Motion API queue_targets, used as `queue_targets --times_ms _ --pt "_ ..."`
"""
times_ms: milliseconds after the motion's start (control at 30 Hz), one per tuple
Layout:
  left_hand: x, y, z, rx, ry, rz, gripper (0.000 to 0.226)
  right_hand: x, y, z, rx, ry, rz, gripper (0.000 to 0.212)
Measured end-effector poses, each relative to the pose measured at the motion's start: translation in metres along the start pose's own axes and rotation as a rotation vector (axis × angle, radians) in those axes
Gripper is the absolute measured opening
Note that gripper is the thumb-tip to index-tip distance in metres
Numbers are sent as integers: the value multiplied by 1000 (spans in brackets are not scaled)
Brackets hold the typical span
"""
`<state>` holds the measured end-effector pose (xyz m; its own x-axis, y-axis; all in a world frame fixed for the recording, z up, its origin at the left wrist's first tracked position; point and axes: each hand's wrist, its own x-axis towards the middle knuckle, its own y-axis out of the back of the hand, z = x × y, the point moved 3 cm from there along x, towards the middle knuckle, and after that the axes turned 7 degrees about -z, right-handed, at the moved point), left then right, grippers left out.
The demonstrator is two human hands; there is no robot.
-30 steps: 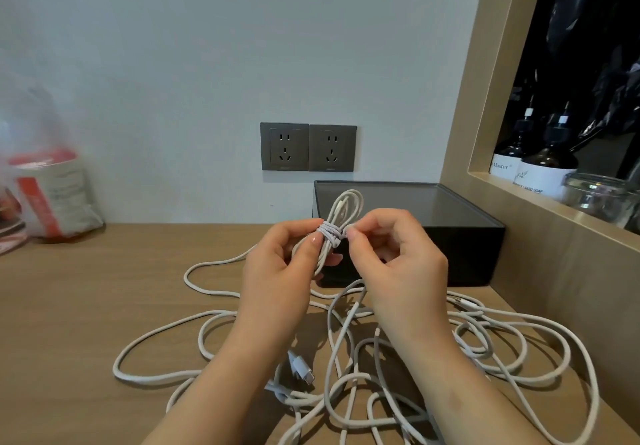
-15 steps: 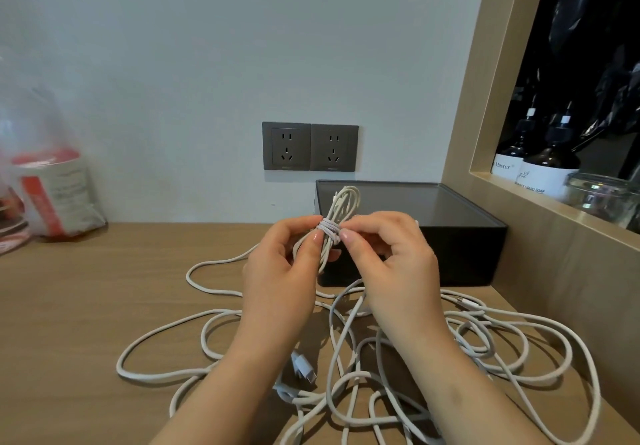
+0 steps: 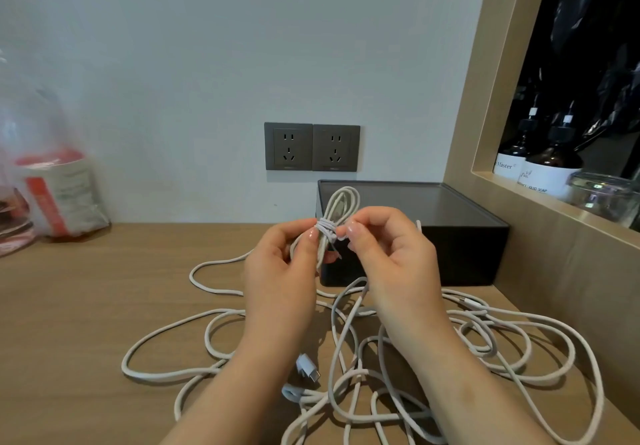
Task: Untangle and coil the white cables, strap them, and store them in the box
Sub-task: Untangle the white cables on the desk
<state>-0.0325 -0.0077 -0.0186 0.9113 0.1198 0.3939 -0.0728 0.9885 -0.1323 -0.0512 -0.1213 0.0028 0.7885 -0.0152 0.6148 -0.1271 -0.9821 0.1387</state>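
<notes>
step: strapping one coil | my left hand (image 3: 280, 271) grips the coiled cable (image 3: 341, 202) before the box (image 3: 450, 236); right hand (image 3: 391, 257) pinches its wrap (image 3: 327, 230) | next: I'd cinch, then box it; tangle (image 3: 485, 340) on desk (image 3: 86, 306) uncoiled

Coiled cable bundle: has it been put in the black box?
No: the left hand and right hand pinch the coiled cable bundle at its wrapped middle, in front of the black box.

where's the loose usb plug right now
Head view, low centre: the USB plug lies on the wooden desk, below the left hand in frame, at the left edge of the tangled white cables.
</notes>
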Motion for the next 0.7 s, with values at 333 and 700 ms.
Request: queue_targets --times_ms 333,700 --pt "-6 -5 1 212 -132 -19 18 -1 -3 9 -210 75 125 24" --pt "-11 -12 4 77 -128 -69 26 -4 -8 12 -623 297 268 18"
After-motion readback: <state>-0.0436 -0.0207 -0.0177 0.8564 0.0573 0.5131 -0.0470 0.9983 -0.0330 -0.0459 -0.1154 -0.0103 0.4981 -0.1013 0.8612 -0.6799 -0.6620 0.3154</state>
